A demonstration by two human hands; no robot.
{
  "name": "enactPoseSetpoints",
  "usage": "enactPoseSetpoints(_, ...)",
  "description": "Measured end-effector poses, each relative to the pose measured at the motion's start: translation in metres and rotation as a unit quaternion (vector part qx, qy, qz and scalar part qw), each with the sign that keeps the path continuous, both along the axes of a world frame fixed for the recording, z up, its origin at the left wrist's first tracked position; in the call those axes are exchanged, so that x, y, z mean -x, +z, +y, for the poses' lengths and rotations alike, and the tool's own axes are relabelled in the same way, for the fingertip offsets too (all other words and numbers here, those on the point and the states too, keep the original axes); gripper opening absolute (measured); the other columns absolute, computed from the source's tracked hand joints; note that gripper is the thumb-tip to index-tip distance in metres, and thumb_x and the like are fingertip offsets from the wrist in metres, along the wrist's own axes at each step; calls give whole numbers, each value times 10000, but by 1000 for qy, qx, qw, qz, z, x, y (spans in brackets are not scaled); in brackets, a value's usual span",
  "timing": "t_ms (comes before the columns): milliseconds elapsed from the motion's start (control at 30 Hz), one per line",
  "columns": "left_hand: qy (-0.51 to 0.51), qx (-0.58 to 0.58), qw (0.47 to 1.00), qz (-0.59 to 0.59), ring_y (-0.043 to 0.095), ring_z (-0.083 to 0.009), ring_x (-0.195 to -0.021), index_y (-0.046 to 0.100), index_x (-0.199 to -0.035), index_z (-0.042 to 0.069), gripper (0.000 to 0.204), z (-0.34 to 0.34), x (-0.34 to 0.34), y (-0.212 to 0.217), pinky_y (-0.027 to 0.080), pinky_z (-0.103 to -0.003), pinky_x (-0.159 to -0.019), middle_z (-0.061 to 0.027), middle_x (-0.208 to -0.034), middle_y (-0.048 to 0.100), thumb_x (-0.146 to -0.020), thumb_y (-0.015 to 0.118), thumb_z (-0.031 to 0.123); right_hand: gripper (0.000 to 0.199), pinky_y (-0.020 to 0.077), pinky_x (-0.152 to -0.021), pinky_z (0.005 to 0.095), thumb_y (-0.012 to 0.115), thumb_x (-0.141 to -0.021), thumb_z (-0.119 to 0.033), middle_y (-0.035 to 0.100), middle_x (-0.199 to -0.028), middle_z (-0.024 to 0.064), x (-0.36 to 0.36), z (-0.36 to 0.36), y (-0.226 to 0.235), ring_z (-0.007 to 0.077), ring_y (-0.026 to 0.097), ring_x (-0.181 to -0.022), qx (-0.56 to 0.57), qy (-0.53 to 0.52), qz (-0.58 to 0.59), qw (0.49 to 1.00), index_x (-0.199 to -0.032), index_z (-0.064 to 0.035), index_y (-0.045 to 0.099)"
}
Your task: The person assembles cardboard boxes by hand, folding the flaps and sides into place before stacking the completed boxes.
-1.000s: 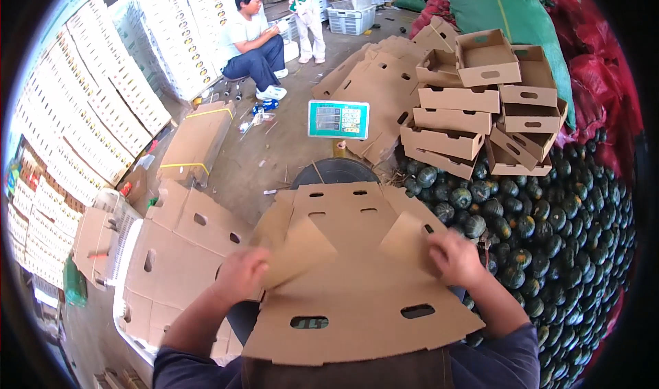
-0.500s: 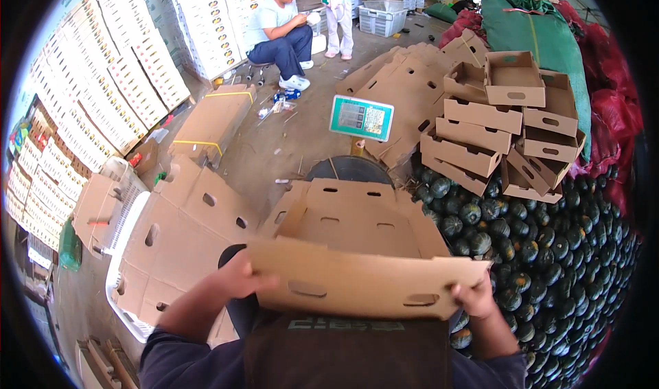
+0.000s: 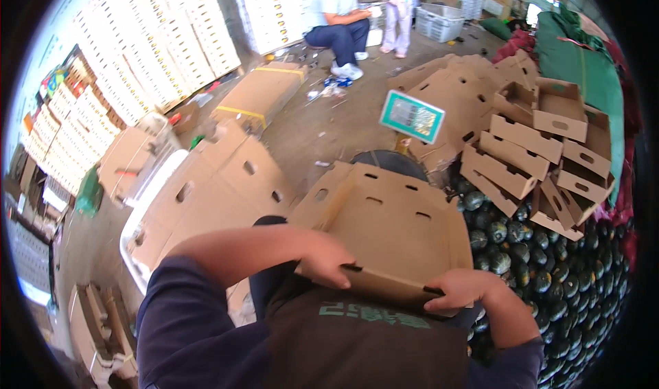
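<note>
A brown cardboard box (image 3: 391, 231) with slotted holes rests against my chest, half folded, its bottom facing up. My left hand (image 3: 328, 262) grips the near edge on the left, fingers curled over the folded flap. My right hand (image 3: 461, 290) grips the same near edge on the right. Both forearms come in from below, in dark blue sleeves.
Flat cardboard blanks (image 3: 213, 197) lie to my left. Assembled boxes (image 3: 542, 155) are stacked at right above a pile of dark green squash (image 3: 549, 272). A green scale (image 3: 412, 116) stands ahead. Two people (image 3: 340, 18) are at the far end by white carton stacks (image 3: 165, 52).
The box has been pulled closer to my chest and folded further; both hands slid from the sides to its near edge. My view tilted up and left.
</note>
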State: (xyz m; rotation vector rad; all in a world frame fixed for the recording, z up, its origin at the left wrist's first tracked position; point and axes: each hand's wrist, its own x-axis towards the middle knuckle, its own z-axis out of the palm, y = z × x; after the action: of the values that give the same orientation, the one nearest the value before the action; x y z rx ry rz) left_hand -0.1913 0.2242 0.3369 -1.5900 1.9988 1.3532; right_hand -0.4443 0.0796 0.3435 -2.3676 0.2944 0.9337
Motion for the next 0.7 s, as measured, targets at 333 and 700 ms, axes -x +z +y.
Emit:
enactPoseSetpoints(333, -121, -66, 990, -36, 537, -328, -996, 529, -1116, -14, 491, -21, 20, -7, 422, -395, -829, -203, -1071, 572, -776, 584, 336, 442, 411, -709, 253, 643, -768, -334, 581, -880, 77, -6, -20, -22, 118, 519, -784, -223, -111, 163, 955, -985, 42, 555)
enactPoseSetpoints(700, 274, 149, 820, 481, 496, -150, -1056, 513, -1139, -39, 371, 12, 2, -27, 396, -314, -888, -79, -1120, 575, -830, 609, 143, 448, 391, -630, 243, 423, -884, -465, 541, -1147, 33, 21, -61, -130, 180, 530, -971, -471, -651, -286, 523, -1149, -111, 502)
